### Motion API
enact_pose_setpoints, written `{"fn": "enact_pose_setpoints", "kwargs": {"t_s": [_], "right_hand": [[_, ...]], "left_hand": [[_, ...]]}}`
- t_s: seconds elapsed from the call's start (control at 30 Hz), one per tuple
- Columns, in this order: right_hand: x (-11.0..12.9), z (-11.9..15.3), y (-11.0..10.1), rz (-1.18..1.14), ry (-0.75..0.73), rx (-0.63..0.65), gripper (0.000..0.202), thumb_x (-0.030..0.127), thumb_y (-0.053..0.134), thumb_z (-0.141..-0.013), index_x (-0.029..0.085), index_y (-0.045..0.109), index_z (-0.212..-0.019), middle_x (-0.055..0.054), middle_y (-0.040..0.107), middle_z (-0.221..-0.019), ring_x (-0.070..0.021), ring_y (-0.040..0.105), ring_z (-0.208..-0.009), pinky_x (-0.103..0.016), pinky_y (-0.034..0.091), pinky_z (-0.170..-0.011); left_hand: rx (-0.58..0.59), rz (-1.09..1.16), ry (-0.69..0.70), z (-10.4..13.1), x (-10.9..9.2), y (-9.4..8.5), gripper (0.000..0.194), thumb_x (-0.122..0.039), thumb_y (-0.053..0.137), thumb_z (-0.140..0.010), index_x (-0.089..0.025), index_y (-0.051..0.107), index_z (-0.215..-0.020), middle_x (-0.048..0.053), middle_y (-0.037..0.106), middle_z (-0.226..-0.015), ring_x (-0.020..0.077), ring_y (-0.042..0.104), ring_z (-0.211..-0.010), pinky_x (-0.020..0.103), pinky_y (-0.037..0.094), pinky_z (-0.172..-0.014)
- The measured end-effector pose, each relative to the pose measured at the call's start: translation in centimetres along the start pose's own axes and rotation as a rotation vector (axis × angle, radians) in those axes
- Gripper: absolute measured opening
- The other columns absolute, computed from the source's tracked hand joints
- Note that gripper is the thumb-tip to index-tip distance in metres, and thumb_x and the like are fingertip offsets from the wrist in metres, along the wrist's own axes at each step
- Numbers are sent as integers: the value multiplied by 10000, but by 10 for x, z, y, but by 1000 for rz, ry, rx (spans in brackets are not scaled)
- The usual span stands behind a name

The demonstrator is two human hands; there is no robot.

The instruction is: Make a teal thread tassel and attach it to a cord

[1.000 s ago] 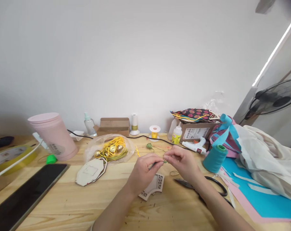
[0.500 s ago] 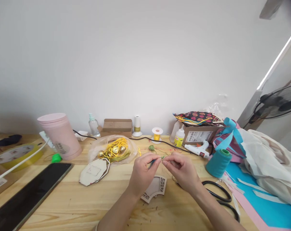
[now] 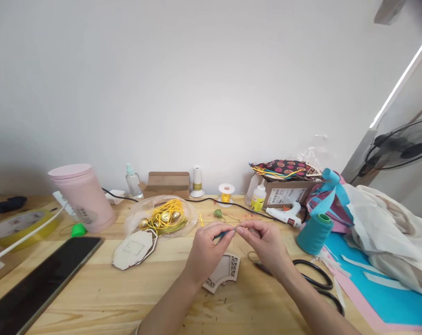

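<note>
Both hands meet above the wooden table, pinching fingertip to fingertip. My left hand (image 3: 207, 251) is closed on a small blue piece (image 3: 222, 234), mostly covered by the fingers. My right hand (image 3: 263, 242) pinches at the same spot, where a bit of thin green cord barely shows. Behind the hands, a small bundle of green cord (image 3: 218, 213) lies with a strand trailing right. Below my left hand rests a fan-shaped wooden piece (image 3: 225, 272) with cut-out lattice ends, partly covered. Black-handled scissors (image 3: 313, 274) lie under my right wrist.
A bag of yellow cords and gold bells (image 3: 165, 216) and octagonal pieces (image 3: 134, 250) lie left, beside a phone (image 3: 46, 284) and pink cup (image 3: 87, 197). On the right are a glue bottle (image 3: 257, 197), glue gun (image 3: 285, 215), teal thread cone (image 3: 315, 235) and blue sheet (image 3: 399, 298).
The fingertips have drawn closer together, and less green cord shows between them. My right hand has shifted slightly left. The whole view has moved a little.
</note>
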State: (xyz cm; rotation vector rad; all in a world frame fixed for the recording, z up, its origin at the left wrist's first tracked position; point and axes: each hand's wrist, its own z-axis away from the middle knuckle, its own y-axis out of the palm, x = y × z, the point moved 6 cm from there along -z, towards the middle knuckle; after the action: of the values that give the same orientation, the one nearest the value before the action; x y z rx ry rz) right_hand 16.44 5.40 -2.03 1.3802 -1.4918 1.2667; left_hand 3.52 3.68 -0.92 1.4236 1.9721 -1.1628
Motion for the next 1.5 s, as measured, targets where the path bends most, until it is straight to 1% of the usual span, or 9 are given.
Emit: {"fn": "enact_pose_setpoints", "kwargs": {"t_s": [0.13,0.27,0.43,0.57,0.83,1.03,1.23,1.4,1.5], "right_hand": [[0,0,0,35,-29,3,251,392,588,-653,143,619,-659,58,379,-424,-52,252,-390,-179,201,-352],[2,1,2,129,-138,16,217,342,507,-751,150,607,-770,9,533,-551,-88,418,-458,-190,322,-405],[16,11,14,567,-446,69,224,224,400,-827,174,605,-750,-26,573,-623,-120,501,-554,-213,364,-508],[22,14,18,890,-534,62,269,204,364,-834,173,603,-714,-30,542,-593,-118,482,-504,-215,310,-459],[12,4,4,642,-409,51,231,165,421,-793,168,585,-630,-5,558,-557,-107,465,-506,-205,321,-470],[6,1,5,363,-315,168,218,186,441,-797,163,625,-683,5,589,-594,-109,498,-558,-198,366,-504],[9,6,10,653,-419,146,294,186,452,-794,155,538,-515,19,476,-483,-87,415,-464,-196,274,-443],[21,14,17,865,-532,195,273,173,404,-821,166,575,-608,-2,513,-547,-92,453,-497,-201,273,-459],[28,16,15,976,-595,172,290,185,379,-835,164,594,-642,-18,518,-570,-105,452,-503,-221,269,-454]], "left_hand": [[9,42,-31,0,2,1,135,-236,528,-748,-173,648,-745,22,654,-723,131,583,-689,233,461,-652],[-48,160,-191,0,14,-2,158,-275,541,-735,-160,649,-745,24,659,-715,137,591,-680,236,480,-637],[-85,200,-290,1,23,-2,176,-291,562,-710,-147,657,-748,40,675,-730,158,604,-703,275,491,-681],[-67,170,-275,2,24,1,185,-300,560,-709,-150,658,-750,37,672,-729,158,597,-701,276,483,-679],[81,235,-224,3,18,12,164,-279,534,-738,-157,641,-750,15,649,-712,124,576,-672,220,470,-628],[198,237,-209,5,18,19,178,-293,519,-746,-159,632,-716,24,641,-691,136,574,-673,231,471,-617],[118,111,-146,1,16,8,144,-263,531,-738,-171,642,-726,10,657,-694,128,584,-659,222,467,-618],[50,-62,-80,-2,15,0,137,-243,525,-741,-179,647,-742,20,677,-742,143,600,-697,246,466,-660],[83,-127,-18,-3,11,0,150,-244,509,-755,-189,648,-757,21,675,-744,146,596,-694,248,457,-648]]}}
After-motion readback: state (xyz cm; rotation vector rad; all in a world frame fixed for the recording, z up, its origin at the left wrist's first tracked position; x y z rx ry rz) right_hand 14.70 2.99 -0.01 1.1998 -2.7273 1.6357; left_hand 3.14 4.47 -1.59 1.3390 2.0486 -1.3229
